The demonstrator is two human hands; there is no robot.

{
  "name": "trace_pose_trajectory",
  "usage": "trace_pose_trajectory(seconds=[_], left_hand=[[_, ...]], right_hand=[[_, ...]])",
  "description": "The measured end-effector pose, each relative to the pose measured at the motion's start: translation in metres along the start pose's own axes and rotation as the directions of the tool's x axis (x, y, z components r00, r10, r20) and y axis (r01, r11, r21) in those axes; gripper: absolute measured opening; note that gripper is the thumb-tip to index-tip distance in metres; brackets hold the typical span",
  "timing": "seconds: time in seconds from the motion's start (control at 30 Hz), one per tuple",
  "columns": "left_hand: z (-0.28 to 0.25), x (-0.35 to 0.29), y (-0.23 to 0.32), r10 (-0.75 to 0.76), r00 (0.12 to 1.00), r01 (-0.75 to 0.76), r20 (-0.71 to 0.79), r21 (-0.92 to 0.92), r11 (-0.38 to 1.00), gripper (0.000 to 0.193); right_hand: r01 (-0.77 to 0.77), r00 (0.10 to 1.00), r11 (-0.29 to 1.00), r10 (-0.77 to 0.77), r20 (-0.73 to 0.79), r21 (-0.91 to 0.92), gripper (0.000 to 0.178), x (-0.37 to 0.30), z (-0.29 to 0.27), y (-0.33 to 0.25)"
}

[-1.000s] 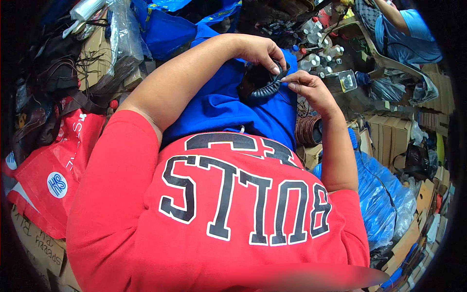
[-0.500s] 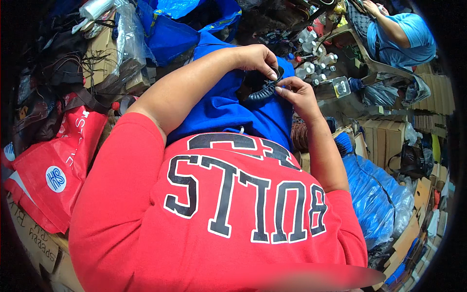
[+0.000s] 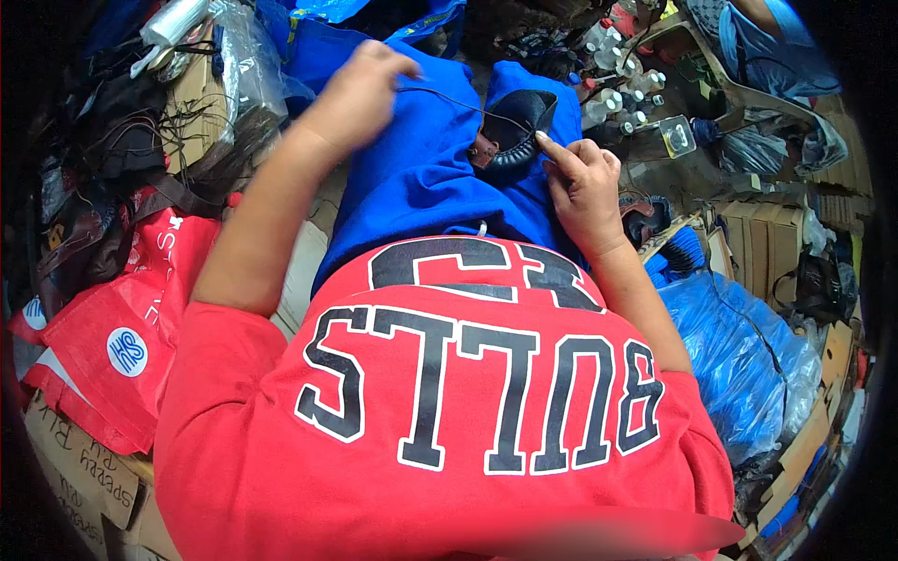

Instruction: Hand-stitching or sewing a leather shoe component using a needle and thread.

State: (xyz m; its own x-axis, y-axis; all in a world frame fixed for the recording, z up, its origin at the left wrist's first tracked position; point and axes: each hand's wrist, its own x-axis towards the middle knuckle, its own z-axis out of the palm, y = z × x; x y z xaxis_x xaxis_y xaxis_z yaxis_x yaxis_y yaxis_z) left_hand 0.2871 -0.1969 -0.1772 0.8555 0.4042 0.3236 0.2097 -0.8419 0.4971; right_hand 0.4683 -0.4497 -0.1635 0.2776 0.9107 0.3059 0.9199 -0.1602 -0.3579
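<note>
A black leather shoe (image 3: 514,140) with a puckered, stitched-looking edge and a reddish-brown part rests between my knees, on my blue trousers (image 3: 412,178). My left hand (image 3: 360,103), smeared by motion, is raised out to the left with its fingers pinched. From those fingers a thin dark thread (image 3: 449,95) runs across to the shoe's right side. Close against that side is my right hand (image 3: 586,178), its index fingertip at the shoe's edge where the thread ends. The other fingers are curled, and what they hold, if anything, is hidden.
Several clear bottles (image 3: 627,98) stand at the far right, near a person in blue (image 3: 772,56). A blue plastic-wrapped bundle (image 3: 725,351) lies to the right, by cardboard (image 3: 762,243). A red bag (image 3: 117,327) sits left, and a blue bag (image 3: 323,47) lies beyond my knees.
My left hand has moved away from the shoe to the left, drawing the thread out. The right hand stays at the shoe's edge. The person in blue has shifted toward the upper edge.
</note>
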Motion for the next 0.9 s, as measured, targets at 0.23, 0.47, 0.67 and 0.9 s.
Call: trace_pose_trajectory(seconds=[0.23, 0.47, 0.67, 0.9], left_hand=[[0.043, 0.007, 0.066, 0.183, 0.977, -0.176, -0.108, 0.072, 0.982, 0.018], [0.062, 0.017, 0.059, -0.02, 0.998, 0.054, 0.067, -0.565, 0.823, 0.02], [0.064, 0.016, 0.055, 0.027, 0.999, -0.004, 0.045, -0.455, 0.891, 0.021], [0.065, 0.018, 0.057, 0.005, 0.999, 0.016, 0.043, -0.485, 0.874, 0.022]], right_hand=[[-0.03, 0.999, 1.0, 0.03, -0.032, 0.011, 0.031, 0.002, -0.004, 0.007], [-0.337, 0.92, 0.818, 0.179, 0.349, 0.467, 0.025, 0.025, -0.015, 0.039], [-0.362, 0.872, 0.83, 0.141, 0.468, 0.424, 0.021, 0.041, -0.022, 0.047], [-0.376, 0.866, 0.822, 0.147, 0.478, 0.428, 0.019, 0.044, -0.024, 0.044]])
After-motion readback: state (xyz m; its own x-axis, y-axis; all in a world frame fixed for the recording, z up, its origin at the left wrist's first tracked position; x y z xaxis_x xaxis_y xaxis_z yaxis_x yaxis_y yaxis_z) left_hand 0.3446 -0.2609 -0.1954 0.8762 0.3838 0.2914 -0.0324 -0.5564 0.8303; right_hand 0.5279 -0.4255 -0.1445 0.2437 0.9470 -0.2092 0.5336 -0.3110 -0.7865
